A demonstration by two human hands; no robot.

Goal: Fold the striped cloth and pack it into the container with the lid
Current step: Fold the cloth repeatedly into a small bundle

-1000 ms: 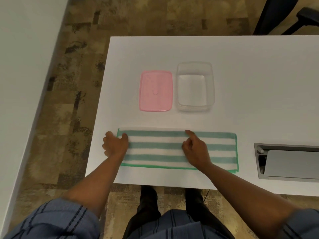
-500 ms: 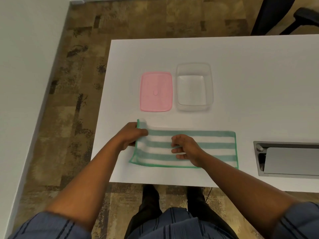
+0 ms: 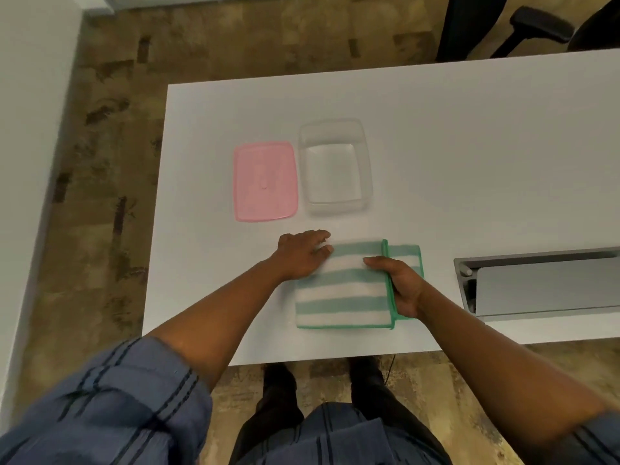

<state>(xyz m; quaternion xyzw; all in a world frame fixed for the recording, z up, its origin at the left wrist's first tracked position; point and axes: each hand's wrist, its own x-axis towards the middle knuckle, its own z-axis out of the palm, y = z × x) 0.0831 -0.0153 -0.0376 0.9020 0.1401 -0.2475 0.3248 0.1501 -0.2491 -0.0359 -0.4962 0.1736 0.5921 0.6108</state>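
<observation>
The green-and-white striped cloth [image 3: 342, 297] lies folded over on itself near the front edge of the white table [image 3: 469, 146]. Its top layer stops a little short of the right end. My right hand [image 3: 402, 286] pinches the green-hemmed edge of that top layer, thumb on top. My left hand [image 3: 298, 256] rests flat on the cloth's upper left corner at the fold, fingers stretched out. Behind the cloth stands the clear empty container [image 3: 368, 169], with its pink lid [image 3: 265, 181] lying flat just to its left.
A grey cable hatch [image 3: 543, 283] is set into the table right of the cloth. A black office chair [image 3: 536, 25] stands beyond the far edge. The table's left edge drops to patterned carpet, and a white wall runs along the left.
The cloth's left end has been carried over to the right, halving its length. My right hand moved from the middle to the top layer's right edge. My left hand now lies on the fold.
</observation>
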